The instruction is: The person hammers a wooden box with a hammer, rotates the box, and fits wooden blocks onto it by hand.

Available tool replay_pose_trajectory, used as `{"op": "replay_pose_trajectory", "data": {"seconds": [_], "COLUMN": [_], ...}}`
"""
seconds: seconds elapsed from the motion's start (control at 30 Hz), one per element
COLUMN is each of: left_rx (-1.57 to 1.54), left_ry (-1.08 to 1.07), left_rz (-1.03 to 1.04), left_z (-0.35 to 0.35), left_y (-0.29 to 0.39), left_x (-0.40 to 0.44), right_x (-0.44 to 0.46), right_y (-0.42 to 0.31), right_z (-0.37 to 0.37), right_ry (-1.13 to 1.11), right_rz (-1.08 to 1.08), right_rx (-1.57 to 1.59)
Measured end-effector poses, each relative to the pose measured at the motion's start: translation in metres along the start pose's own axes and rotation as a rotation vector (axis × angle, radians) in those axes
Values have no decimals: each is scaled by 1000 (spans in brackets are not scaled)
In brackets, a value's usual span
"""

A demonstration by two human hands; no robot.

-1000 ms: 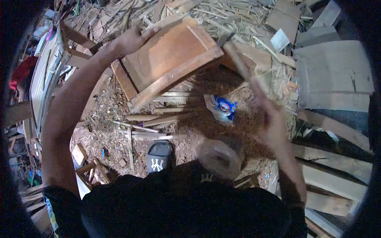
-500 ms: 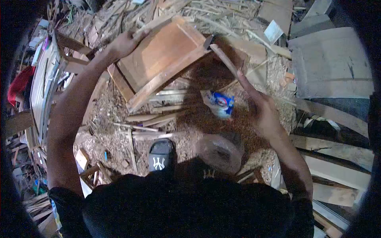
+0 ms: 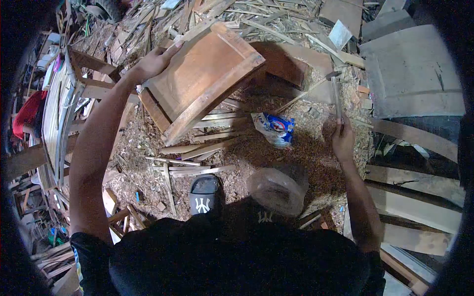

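My left hand [image 3: 154, 64] grips the upper left edge of a shallow wooden box, like a drawer [image 3: 197, 71], which is tilted with its open side towards me. Out to the right, my right hand [image 3: 343, 140] is closed round the wooden handle of a hammer [image 3: 337, 96]. The dark hammer head points up and away, apart from the box. Between my hands, a crumpled blue and white plastic packet [image 3: 276, 129] lies on the sawdust-covered ground. A clear plastic bag [image 3: 277, 190] rests close to my feet.
Thin wood strips [image 3: 212, 148] and shavings litter the ground. Grey boards [image 3: 412, 74] and slats [image 3: 414, 204] are stacked at the right. Upright panels [image 3: 59, 118] stand at the left, beside something red [image 3: 29, 113]. My black sandal [image 3: 206, 195] shows below.
The hammer has swung away from the box's right corner, out to the right with my right hand. The box, still in my left hand, has shifted slightly.
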State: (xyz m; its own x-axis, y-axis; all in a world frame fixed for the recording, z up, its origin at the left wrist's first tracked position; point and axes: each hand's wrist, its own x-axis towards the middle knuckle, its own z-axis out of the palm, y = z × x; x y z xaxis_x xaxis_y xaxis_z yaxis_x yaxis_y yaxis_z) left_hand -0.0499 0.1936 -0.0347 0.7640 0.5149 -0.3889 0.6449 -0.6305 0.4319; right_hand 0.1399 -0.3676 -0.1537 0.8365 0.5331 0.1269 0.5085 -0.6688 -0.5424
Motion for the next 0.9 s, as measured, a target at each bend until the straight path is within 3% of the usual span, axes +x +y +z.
{"op": "replay_pose_trajectory", "data": {"seconds": [0.03, 0.07, 0.1, 0.13, 0.17, 0.23, 0.3, 0.37, 0.5, 0.57, 0.6, 0.67, 0.73, 0.8, 0.83, 0.9], "left_rx": [49, 53, 0, -54, 12, -4, -16, -2, 110, 28, 32, 38, 98, 57, 56, -127], "left_ry": [14, 8, -9, -25, 102, 29, -41, -29, -75, 129, 129, 117, 38, -45, -43, 144], "left_rz": [62, 63, 22, -19, -1, -59, -115, -19, -64, 127, 132, -4, 83, -137, -143, 235], "left_z": [1, 0, -2, -3, 2, -4, -6, -4, -4, 5, 4, 3, -3, -7, -4, 4], "left_y": [0, 0, 2, 4, -1, 10, 9, -9, -8, -19, -18, -19, -46, -42, -42, -42], "left_x": [0, 1, -1, -3, -3, -7, -4, 5, 2, 3, 3, 3, 16, 9, 1, -11], "right_x": [1, 2, 2, 2, 2, 7, 19, 37, 81, 96, 108, 128, 114, 106, 107, 107], "right_y": [-3, -6, -8, -4, 1, -9, -48, -82, -157, -170, -171, -173, -198, -190, -186, -180], "right_z": [-2, -6, -7, -4, -1, -3, -12, -8, 42, 82, 101, 130, 93, 98, 98, 97], "right_ry": [-2, -84, -167, -169, -91, -15, 250, 131, -126, -49, -44, -766, -668, -331, -335, -320], "right_rz": [5, 154, 302, 307, 209, 112, -201, -356, -429, -516, -513, -51, -141, -232, -237, -293], "right_rx": [1, -34, -68, -67, -114, -161, -362, -136, 258, 93, 94, -82, 74, 219, 221, 214]}}
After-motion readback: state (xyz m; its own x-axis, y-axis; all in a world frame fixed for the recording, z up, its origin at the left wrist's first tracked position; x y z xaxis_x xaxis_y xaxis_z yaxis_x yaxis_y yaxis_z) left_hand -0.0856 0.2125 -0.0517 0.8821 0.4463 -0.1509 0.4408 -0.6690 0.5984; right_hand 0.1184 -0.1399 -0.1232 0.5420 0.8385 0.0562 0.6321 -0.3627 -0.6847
